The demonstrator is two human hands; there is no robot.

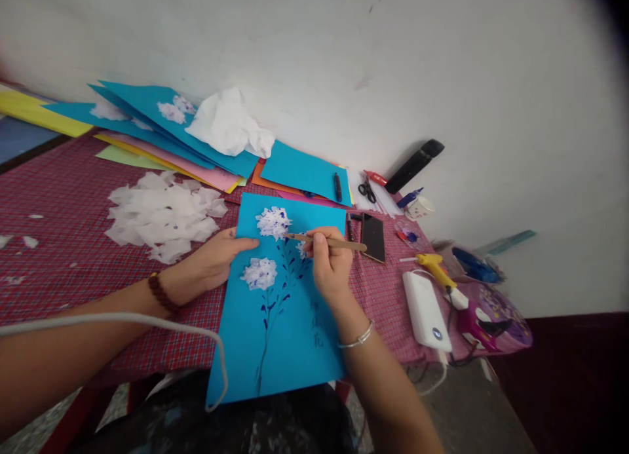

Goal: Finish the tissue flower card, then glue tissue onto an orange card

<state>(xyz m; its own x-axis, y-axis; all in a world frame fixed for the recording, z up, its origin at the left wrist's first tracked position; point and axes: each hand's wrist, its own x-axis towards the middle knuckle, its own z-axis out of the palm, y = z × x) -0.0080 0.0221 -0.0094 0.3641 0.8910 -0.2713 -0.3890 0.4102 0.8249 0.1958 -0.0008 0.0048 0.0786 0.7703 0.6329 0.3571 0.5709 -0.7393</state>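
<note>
A blue sheet of card (pixel 240 365) lies at the table's near edge and overhangs it. It bears white paper flower heads (pixel 259 274) speckled purple, with a painted dark blue stem and leaves. My left hand (pixel 216 261) grips its left edge, thumb on top and fingers mostly hidden underneath. In my right hand (pixel 330 261) is a slim wooden stick (pixel 344 244), pinched between thumb and fingers. Its dark tip points at the lower edge of the upper flower head (pixel 274 223); whether it touches, I cannot tell. A third flower is partly hidden behind my right fingers.
Torn white paper (pixel 160 211) is heaped at left. Coloured card (pixel 299 169) and crumpled tissue (pixel 228 123) lie along the wall. On the right are a phone (pixel 373 236), scissors (pixel 366 192), a glue gun (pixel 437 270) and a power bank (pixel 426 310). A white cable (pixel 147 318) crosses my left forearm.
</note>
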